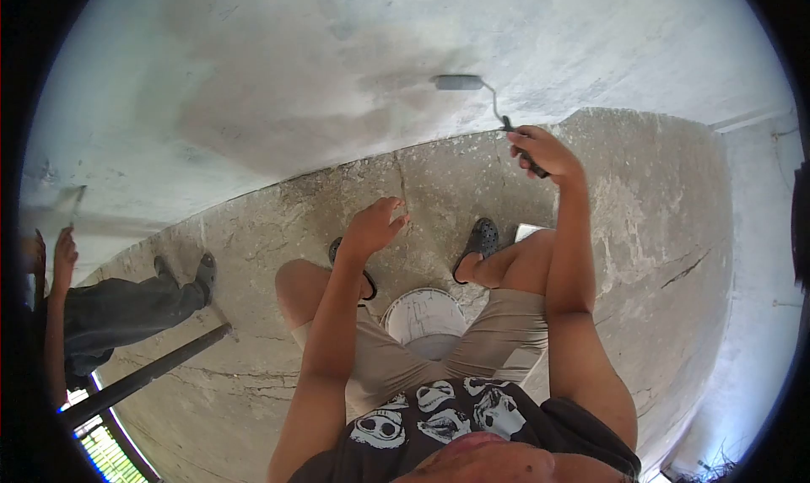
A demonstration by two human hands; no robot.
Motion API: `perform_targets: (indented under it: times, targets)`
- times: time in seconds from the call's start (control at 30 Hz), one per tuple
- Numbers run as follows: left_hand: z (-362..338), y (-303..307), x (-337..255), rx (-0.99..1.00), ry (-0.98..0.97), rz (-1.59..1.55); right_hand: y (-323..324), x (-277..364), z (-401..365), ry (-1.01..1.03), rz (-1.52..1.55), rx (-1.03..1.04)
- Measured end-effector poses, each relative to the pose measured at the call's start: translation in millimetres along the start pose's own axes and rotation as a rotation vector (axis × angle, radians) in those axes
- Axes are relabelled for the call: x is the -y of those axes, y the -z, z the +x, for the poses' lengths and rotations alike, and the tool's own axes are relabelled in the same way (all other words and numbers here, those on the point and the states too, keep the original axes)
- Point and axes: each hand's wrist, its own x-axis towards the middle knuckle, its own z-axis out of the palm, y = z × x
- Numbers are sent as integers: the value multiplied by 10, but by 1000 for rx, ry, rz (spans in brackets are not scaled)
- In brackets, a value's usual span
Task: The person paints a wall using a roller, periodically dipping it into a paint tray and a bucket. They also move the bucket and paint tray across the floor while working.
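My right hand is wrapped around the black handle of a paint roller. The roller's grey sleeve rests against the wall, which has a damp-looking darker patch around and left of it. Over the floor, in front of my knee, my left hand hangs empty, its thumb and fingers apart. Between my legs stands a round white bucket with dark streaks on its top.
At the left a co-worker's hand holds a thin tool near the wall. A dark pole crosses the lower left. Worn, cracked concrete floor extends to the right. A white object lies beside my right foot.
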Motion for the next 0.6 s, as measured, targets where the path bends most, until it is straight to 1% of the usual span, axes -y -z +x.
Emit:
perform_targets:
  times: [0.07, 0.13, 0.2, 0.3, 0.33, 0.4, 0.47, 0.53, 0.6]
  targets:
    - [-4, -41, 13, -22, -36, 43, -172, -293, 374, -33, -39, 25]
    - [-14, -32, -13, -15, -25, 44, -476, -536, 704, -48, -94, -7]
    - [-14, -20, -19, -13, -18, 46, -752, -678, 936, -120, -82, 40]
    - [11, -37, 21, 1, 19, 17, -896, -767, 1091, -135, -153, 33]
    - [6, -41, 39, -8, -1, 34, -881, -711, 1040, -128, -148, 29]
    - [15, 5, 49, -29, -18, 53, -804, -487, 780, -52, -41, -29]
    - [-17, -8, 48, -42, -15, 63, -660, -274, 407, 29, -49, -30]
    - [-41, -1, 34, -50, -20, 37, -505, 72, 24, 33, -39, -32]
    - [-67, 0, 22, -51, -33, 21, -494, 139, -33, 37, -18, -43]
